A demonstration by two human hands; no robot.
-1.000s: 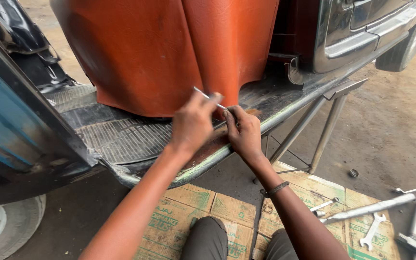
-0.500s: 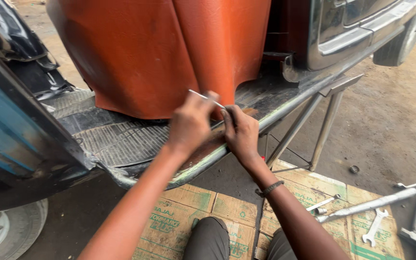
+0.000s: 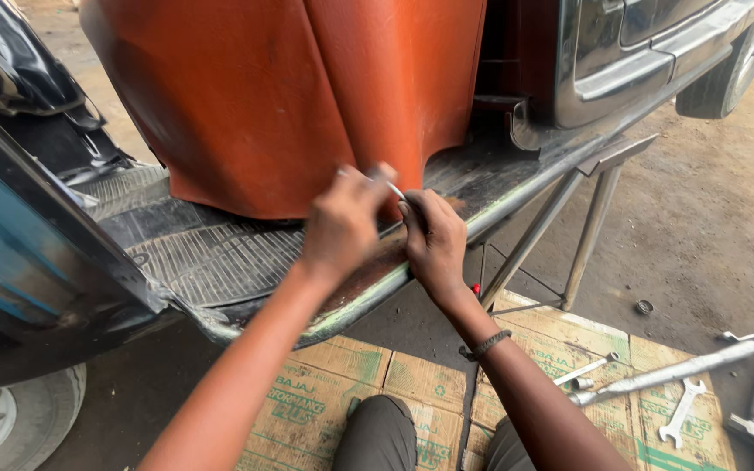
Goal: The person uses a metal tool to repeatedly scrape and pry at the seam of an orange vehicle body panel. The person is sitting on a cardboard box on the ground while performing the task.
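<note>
Together, our left hand [image 3: 342, 222] and right hand [image 3: 434, 240] pinch a thin silvery rod [image 3: 393, 188] at the footboard edge [image 3: 482, 225], open ground [image 3: 700, 218] beyond.

The panel [image 3: 281, 96] is orange with a dull, slightly grainy sheen. The mat [image 3: 211, 253] below is ribbed black rubber, dusty and matt. The thin tool [image 3: 392, 187] in the fingers is bright metal. Flattened cardboard [image 3: 377, 392] is printed brown paper. Spanners [image 3: 682, 410] are bare steel. The ground [image 3: 709, 218] is rough dirt.
</note>
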